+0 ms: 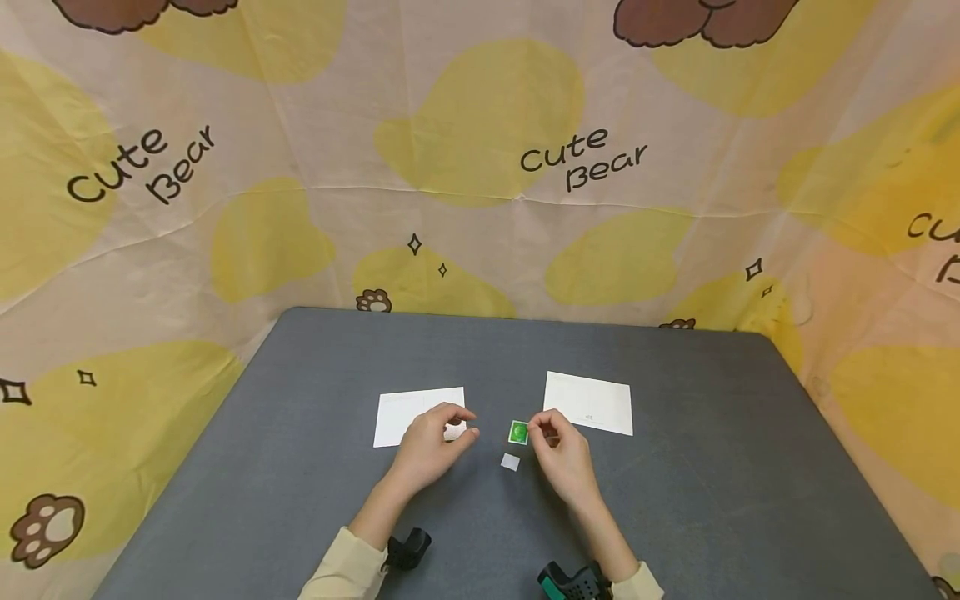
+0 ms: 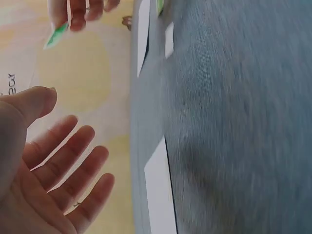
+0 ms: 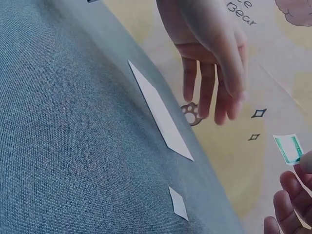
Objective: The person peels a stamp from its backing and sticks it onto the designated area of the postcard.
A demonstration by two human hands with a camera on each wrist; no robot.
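Observation:
My right hand [image 1: 562, 458] pinches a small green stamp-like square [image 1: 518, 432] with a white border between thumb and fingertips. In the right wrist view this square [image 3: 288, 148] is held up off the table. My left hand [image 1: 431, 442] is raised over the right part of a white rectangular paper [image 1: 397, 421], its fingers relaxed and apart, holding nothing. A small reddish mark on that paper shows between thumb and fingers. On the table below the green square lies a small white paper piece [image 1: 510, 462].
A second white rectangular paper [image 1: 588, 404] with a faint small mark lies behind my right hand. In the left wrist view, part of another green piece [image 2: 160, 6] shows at the top edge. The grey table [image 1: 712, 467] ends at a patterned cloth [image 1: 480, 167].

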